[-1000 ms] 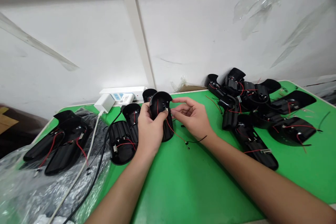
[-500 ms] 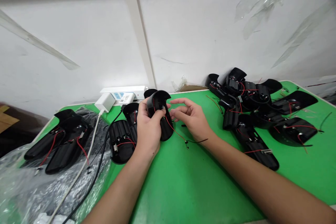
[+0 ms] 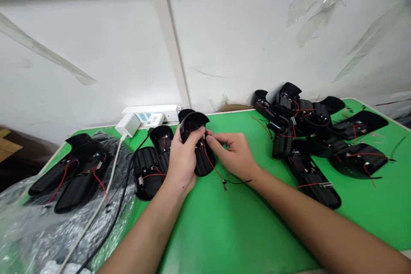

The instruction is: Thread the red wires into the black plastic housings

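My left hand grips a black plastic housing with a curved rim, its thumb pressed inside near the upper end. Red and black wires run out of this housing, and their loose end with a small black part hangs over the table. At the housing's right edge, the thumb and forefinger of my right hand are pinched together by a small pale connector. Whether they grip the connector or a wire is too small to tell. Two similar housings lie just left of my left hand.
Several wired black housings are heaped on the right of the green table. Two more rest on clear plastic wrap at left. A white power strip with an adapter and cables sits by the wall.
My right hand has moved in to the housing, and its fingers have closed at the edge. My left thumb has shifted slightly up, and the dangling wire end has swung a little.
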### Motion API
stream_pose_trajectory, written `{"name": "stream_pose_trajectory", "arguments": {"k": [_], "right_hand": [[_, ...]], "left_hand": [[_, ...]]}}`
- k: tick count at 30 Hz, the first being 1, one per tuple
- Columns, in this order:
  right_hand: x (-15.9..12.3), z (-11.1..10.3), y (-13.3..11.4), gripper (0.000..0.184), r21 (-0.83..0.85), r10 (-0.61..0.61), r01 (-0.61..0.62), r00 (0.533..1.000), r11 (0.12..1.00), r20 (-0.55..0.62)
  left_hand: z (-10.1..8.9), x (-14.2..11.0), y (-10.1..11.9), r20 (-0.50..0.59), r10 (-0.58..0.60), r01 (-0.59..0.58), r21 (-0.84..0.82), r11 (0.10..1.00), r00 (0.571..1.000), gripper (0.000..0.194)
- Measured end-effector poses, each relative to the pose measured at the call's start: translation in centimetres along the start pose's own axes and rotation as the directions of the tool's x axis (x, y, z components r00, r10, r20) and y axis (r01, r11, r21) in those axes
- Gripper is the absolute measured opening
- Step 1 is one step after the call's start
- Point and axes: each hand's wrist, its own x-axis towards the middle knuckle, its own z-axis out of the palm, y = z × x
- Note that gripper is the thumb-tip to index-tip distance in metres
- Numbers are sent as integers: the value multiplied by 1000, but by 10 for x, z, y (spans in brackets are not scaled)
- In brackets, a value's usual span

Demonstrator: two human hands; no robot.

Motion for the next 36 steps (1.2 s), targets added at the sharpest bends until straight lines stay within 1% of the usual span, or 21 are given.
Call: {"name": "stream_pose_trajectory", "arguments": {"k": [4,7,11,15,21,24,29,36], "right_hand": [[-2,0,-1,39,-114,-98,92,994,989,-44],[-4,0,-1,41,-169,-150,137,987,976,-65],[-4,0,-1,43,-214,-199,174,975,961,-101],[-3,0,-2,44,-234,-230,194,964,952,-134],[-3,2,-2,42,-268,-280,235,949,934,-142],[-3,3,-1,41,-276,-294,242,942,930,-162],[-3,3,0,42,-301,-305,249,939,920,-156],[-3,0,-5,40,-354,-394,327,909,876,-136]], "left_hand": [[-2,1,-1,5,-7,6,38,999,1000,33],[-2,0,0,11,-20,19,74,997,1000,32],[-2,-2,0,28,-16,13,104,994,999,35],[0,-4,-2,55,-15,10,95,995,998,36],[0,-3,-3,19,-22,20,103,994,1000,37],[-1,-2,-4,30,-21,19,68,998,999,35],[-3,-1,-6,40,-47,46,36,998,998,34],[0,-4,-4,68,-69,69,-4,998,995,28]]}}
